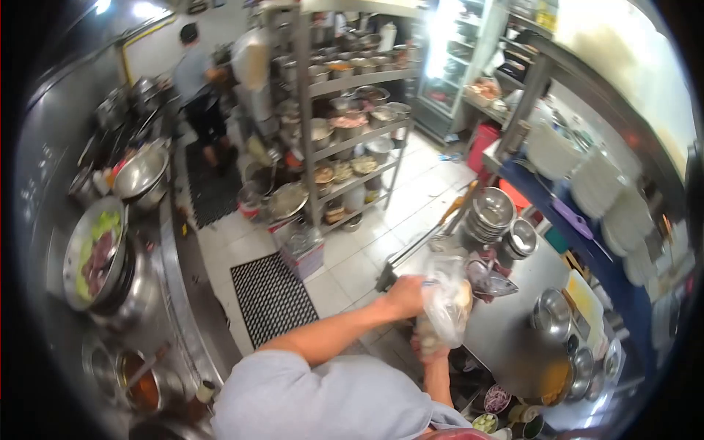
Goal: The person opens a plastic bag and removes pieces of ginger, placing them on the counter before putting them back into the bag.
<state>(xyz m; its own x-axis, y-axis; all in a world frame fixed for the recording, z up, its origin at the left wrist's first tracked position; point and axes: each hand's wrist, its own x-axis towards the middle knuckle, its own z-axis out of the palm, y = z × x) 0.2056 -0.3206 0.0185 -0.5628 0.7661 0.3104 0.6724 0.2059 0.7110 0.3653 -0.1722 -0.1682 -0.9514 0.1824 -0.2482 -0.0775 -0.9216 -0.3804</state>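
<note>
Over the edge of the steel worktable, I have a clear plastic bag (444,308) with pale contents that I cannot make out. My left hand (405,297), its arm stretched out from the grey sleeve, is closed at the upper side of the bag. Lower down, my right hand (430,349) wraps round the bottom of the same bag, its fingers partly hidden. Just beyond the bag, another plastic bag (493,279) with dark reddish contents lies on the worktable (484,330).
Stacked steel bowls (493,213) stand on the worktable's far end. A rack (359,137) of filled bowls is ahead. On the left stove side sits a large pan (95,253) of meat and greens. Another person (196,88) works at the back left. A black mat (275,297) covers the floor.
</note>
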